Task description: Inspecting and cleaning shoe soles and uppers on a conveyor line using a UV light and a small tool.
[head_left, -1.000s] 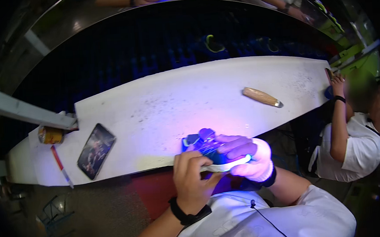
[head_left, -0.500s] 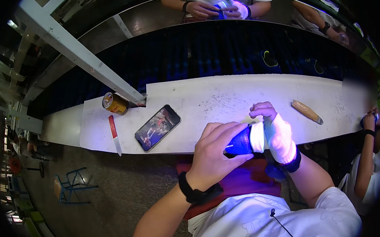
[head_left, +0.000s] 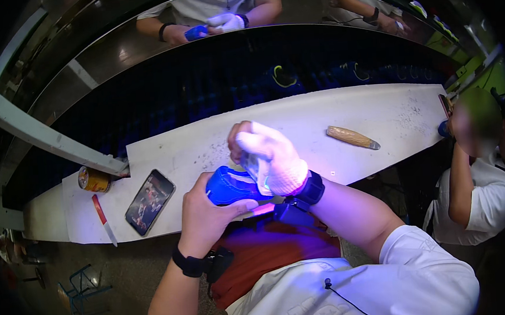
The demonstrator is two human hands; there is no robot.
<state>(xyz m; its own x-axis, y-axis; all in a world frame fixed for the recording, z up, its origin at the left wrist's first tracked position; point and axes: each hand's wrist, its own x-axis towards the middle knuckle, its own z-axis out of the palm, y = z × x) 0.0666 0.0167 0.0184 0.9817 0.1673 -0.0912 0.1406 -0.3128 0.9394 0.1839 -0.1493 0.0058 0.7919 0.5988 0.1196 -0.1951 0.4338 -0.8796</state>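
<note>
1. Head view, frame centre: the bare left hand (head_left: 206, 210) grips a blue shoe (head_left: 231, 186) from below, fingers wrapped tight.
2. The gloved right hand (head_left: 273, 162) presses closed on its top.
3. Risk: held over the white bench (head_left: 320, 123) edge, a slipping grip could drop it.

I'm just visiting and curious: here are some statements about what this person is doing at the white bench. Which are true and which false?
1. The left hand holds a blue object. True.
2. The right hand is bare. False: it wears a white glove, with a dark band at the wrist.
3. A phone lies flat on the white bench, left of the hands. True.
4. The wooden-handled tool is in the right hand. False: it lies alone on the bench, to the right of the hands.
5. The small can stands next to the wooden-handled tool. False: it sits at the bench's far left end, near a red-handled tool.
</note>
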